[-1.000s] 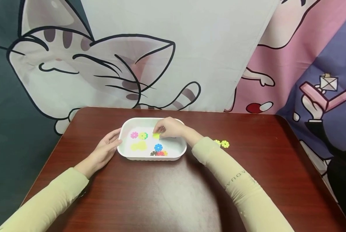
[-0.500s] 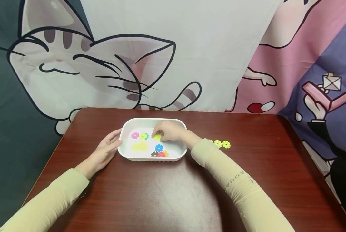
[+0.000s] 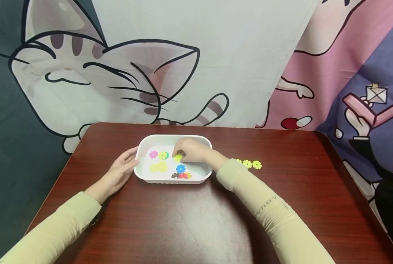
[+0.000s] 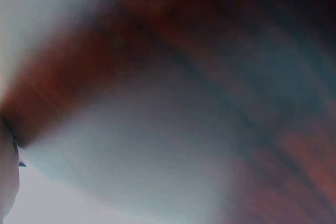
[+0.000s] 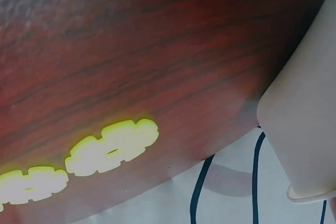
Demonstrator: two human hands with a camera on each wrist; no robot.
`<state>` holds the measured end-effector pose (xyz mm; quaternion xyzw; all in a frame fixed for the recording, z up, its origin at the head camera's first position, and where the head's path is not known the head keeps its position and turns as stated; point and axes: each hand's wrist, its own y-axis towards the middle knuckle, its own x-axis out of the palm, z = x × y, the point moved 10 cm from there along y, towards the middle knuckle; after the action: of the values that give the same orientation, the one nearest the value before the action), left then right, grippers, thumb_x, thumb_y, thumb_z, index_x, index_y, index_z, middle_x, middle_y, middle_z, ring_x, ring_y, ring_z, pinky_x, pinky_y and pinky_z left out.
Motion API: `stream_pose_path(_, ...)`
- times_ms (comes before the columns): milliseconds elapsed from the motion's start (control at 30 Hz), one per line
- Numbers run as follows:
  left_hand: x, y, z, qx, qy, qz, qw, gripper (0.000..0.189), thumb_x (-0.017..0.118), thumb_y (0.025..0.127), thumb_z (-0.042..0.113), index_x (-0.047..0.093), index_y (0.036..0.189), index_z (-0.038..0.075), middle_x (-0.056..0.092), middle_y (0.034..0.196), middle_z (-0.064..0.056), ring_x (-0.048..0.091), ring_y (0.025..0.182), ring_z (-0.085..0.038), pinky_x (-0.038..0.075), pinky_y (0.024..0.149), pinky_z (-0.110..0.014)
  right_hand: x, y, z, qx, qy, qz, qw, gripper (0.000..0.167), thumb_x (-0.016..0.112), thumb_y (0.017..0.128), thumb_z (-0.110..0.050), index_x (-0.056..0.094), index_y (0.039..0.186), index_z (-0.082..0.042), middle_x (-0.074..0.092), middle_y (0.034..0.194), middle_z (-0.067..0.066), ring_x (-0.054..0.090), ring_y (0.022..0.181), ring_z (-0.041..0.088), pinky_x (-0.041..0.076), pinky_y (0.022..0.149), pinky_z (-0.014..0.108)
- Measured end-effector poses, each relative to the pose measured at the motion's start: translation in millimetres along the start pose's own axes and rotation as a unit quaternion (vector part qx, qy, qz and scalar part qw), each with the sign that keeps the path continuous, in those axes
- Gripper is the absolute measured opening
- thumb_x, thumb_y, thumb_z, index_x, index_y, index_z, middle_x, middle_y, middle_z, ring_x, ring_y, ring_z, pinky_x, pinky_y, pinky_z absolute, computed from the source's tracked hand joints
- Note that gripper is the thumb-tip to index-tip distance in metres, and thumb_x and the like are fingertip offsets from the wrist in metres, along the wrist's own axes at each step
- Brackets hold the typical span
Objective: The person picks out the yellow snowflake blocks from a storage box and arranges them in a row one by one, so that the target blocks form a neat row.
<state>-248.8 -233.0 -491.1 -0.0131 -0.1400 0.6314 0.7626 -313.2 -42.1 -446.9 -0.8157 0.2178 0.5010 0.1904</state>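
Observation:
My left hand [image 3: 118, 170] grips the left end of a white tray [image 3: 143, 175], thumb at the rim and fingers along the outer side. Reaching into the tray from the right, my right hand [image 3: 193, 149] pinches a yellow flower-shaped disc [image 3: 178, 157] near the tray floor. Its fingertips partly cover that disc. Left of it lie a pink disc [image 3: 153, 154] and a yellow disc [image 3: 163, 155] overlapping a green one. Yellow discs [image 3: 158, 167] lie together below these. A blue disc [image 3: 180, 168] lies near the front wall, by black, red and orange ones.
On the brown table [image 3: 189, 220], right of the tray, yellow flower discs [image 3: 257, 164] lie in a row, partly behind the right sleeve [image 3: 236, 172]. The right wrist view shows such yellow discs [image 5: 113, 148] up close. A cartoon cloth [image 3: 242, 73] hangs behind the table.
Over the last second my right hand and forearm have shifted slightly, uncovering more of the yellow disc row beside the sleeve. The left hand has stayed on the tray.

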Motion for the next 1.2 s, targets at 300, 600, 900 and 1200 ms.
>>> stream_pose_path(300, 0.3, -0.2, 1.4, -0.002, 0.002, 0.002, 1.0, 0.066, 0.055, 0.108, 0.006, 0.023, 0.166, 0.003, 0.013, 0.176, -0.023, 0.048, 0.132, 0.008, 0.046, 0.108, -0.008, 3, -1.0, 2, 0.029, 0.019, -0.002, 0.9994, 0.023, 0.084, 0.09, -0.01, 0.075, 0.112, -0.01, 0.068, 0.109, 0.005, 0.06, 0.102, 0.017, 0.053, 0.096, 0.028)
stream_pose_path(600, -0.4, 0.0, 0.1, -0.003, -0.003, 0.003, 1.0, 0.067, 0.055, 0.108, 0.006, 0.022, 0.166, 0.002, 0.011, 0.176, -0.023, 0.051, 0.126, 0.013, 0.047, 0.106, -0.008, -4, -1.1, 5, 0.027, 0.067, 0.027, 0.9971, 0.014, 0.084, 0.088, -0.005, 0.075, 0.097, -0.01, 0.067, 0.096, 0.004, 0.059, 0.09, 0.013, 0.05, 0.082, 0.019)
stream_pose_path(900, 0.1, -0.2, 0.4, 0.0, -0.007, 0.004, 1.0, 0.066, 0.055, 0.108, 0.005, 0.023, 0.165, 0.002, 0.013, 0.175, -0.023, 0.052, 0.126, 0.013, 0.046, 0.107, -0.008, -22, -5.4, 14, 0.037, 0.142, 0.054, 0.9877, 0.007, 0.08, 0.093, -0.006, 0.074, 0.094, -0.009, 0.071, 0.09, 0.002, 0.062, 0.084, 0.011, 0.052, 0.08, 0.017)
stream_pose_path(1200, 0.8, -1.1, 1.2, 0.0, -0.005, 0.004, 1.0, 0.067, 0.055, 0.108, 0.005, 0.022, 0.166, 0.001, 0.012, 0.176, -0.024, 0.052, 0.126, 0.012, 0.046, 0.107, -0.008, -52, -24.7, 24, 0.061, 0.175, 0.087, 0.9789, 0.007, 0.082, 0.092, -0.008, 0.076, 0.096, -0.008, 0.074, 0.09, 0.004, 0.065, 0.085, 0.014, 0.056, 0.083, 0.022)
